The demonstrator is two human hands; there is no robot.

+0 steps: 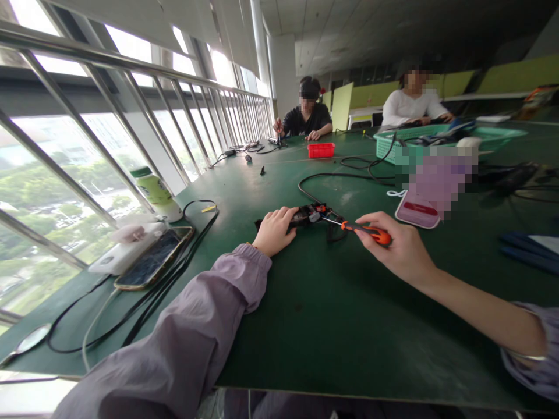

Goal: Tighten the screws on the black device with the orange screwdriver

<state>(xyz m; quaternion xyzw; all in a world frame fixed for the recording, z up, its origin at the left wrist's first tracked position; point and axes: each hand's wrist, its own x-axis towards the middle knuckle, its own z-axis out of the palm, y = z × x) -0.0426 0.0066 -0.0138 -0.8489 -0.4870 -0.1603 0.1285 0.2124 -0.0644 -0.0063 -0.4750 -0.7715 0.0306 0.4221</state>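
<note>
On the green table (332,326) lies a black device (302,217) with small parts and wires showing at its right end. My left hand (275,231) is closed over the device's left part. Between the fingers of my right hand (395,244) is an orange and black screwdriver (371,231), its handle tilted down to the right. The metal shaft points left, and its tip meets or nearly meets the device's right end; contact is too small to tell. A black cable (321,176) curves behind the device.
At the left are a phone (155,261), a white power bank (126,247), a bottle (156,193) and loose cables. Farther back stand a red box (321,151) and a green basket (386,148). A pink phone-like object (417,214) lies at the right. Two people sit across the table.
</note>
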